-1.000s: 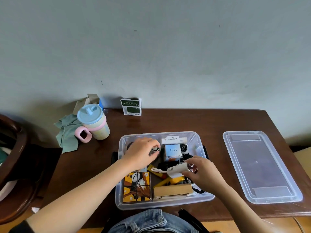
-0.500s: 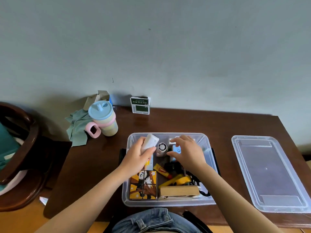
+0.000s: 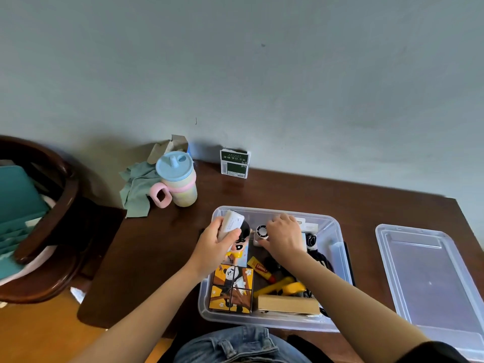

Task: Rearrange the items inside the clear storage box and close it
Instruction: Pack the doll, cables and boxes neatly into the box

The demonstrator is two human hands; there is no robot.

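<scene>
— Storage box (image 3: pixel 337 260) first: where does it sit?
— Open, at the near edge of the desk (image 3: pixel 301 195), about the middle. Its lid (image 3: pixel 432 281) lies flat beside it toward the right edge, apart from it.
— Start from the left, then.
— Near the far-left corner a green cloth (image 3: pixel 136 189), then a cup with a blue lid (image 3: pixel 178 179) and pink handle touching it. Further right, against the far edge, a small green-and-white carton (image 3: pixel 235 163) stands upright.
— And the hands?
— The left hand (image 3: pixel 213 248) is over the box's far-left corner, fingers curled round a white oblong item (image 3: pixel 231 222). A cartoon figure (image 3: pixel 239 244) lies just below it, and a panda picture-block (image 3: pixel 231 289) fills the near-left corner.
— The right?
— The right hand (image 3: pixel 284 238) rests on a small round fan (image 3: pixel 261 231) at the box's far side, thumb and fingers pinching it. Below lie a yellow tube (image 3: pixel 259 268), yellow tools and a tan box (image 3: pixel 288 303).
</scene>
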